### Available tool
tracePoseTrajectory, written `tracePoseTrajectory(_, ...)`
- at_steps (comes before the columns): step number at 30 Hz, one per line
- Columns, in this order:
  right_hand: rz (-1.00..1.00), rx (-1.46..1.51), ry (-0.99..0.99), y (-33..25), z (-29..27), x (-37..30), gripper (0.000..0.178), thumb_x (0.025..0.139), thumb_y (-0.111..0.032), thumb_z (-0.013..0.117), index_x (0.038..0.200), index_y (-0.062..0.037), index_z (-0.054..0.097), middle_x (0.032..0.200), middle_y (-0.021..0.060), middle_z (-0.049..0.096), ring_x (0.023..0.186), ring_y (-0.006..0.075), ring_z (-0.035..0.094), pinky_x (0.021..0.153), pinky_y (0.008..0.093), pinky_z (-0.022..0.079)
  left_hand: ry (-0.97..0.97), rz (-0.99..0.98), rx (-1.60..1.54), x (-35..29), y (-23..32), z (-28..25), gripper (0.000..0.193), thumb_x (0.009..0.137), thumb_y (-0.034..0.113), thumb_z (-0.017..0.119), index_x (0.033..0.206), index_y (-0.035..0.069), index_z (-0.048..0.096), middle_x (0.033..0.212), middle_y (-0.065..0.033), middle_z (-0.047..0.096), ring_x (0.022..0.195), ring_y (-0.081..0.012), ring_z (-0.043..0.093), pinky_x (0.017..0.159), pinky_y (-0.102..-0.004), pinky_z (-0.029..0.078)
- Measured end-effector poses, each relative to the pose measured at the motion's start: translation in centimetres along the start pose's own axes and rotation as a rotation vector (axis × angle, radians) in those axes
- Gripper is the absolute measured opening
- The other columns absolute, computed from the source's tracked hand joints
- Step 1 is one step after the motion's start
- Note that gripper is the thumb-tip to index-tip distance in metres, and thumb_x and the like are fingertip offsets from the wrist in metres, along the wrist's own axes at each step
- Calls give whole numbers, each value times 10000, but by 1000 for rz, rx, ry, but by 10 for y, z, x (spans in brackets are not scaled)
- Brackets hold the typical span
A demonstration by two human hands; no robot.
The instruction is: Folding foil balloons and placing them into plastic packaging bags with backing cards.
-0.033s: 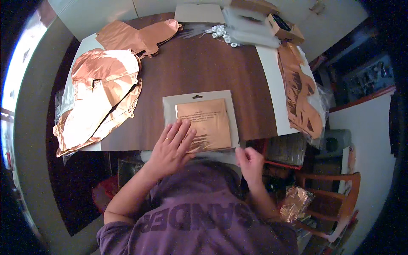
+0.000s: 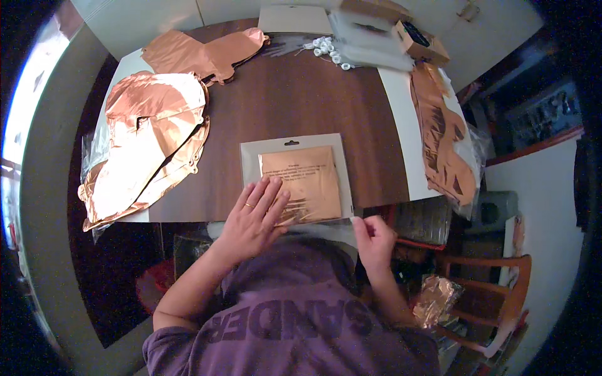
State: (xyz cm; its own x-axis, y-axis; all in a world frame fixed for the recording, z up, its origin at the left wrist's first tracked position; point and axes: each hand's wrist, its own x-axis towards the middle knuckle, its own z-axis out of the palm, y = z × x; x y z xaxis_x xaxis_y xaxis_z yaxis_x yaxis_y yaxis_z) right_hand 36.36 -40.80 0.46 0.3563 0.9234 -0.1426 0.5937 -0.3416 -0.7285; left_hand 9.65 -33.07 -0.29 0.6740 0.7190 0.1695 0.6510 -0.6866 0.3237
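Head: packet [image 2: 307, 172] on brown table [image 2: 301, 94], cupboards [image 2: 141, 20] beyond.

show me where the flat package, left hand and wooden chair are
Flat package [image 2: 313, 186]: head view, its copper-coloured middle.
Left hand [image 2: 252, 217]: head view, back of hand.
Wooden chair [image 2: 521, 282]: head view, its rightmost post.

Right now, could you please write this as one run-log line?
left hand: on package | right hand: by package's lower-right corner | foil: both sides of table

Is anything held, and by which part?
The left hand lies flat on a rectangular copper-coloured foil packet, gripping nothing; whether the right hand pinches its lower right corner is unclear.
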Motion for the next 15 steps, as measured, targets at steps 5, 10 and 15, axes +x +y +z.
tracePoseTrajectory(5,-882,-305,83,-25,7,22,625,856,-256,659,1392,-34,426,1447,196,403,1327,391,380,1087,529,294,-18,47,35,3,-2,2,763,842,339,623,1475,49,310,1540,-211,266,1422,-424,234,1150,-530,198)
tracePoseTrajectory(10,-816,-625,-104,-17,21,45,661,858,-286,636,1427,-55,391,1489,197,351,1367,392,332,1122,536,255,-25,55,150,-2,-11,2,647,884,322,587,1444,85,368,1523,-174,306,1404,-419,266,1125,-549,241)
tracePoseTrajectory(15,-832,-653,-79,-15,24,44,664,846,-286,648,1420,-62,401,1461,182,398,1354,386,352,1126,545,242,-59,49,187,4,-4,-12,599,892,259,571,1440,106,384,1517,-172,313,1397,-434,265,1109,-592,239)
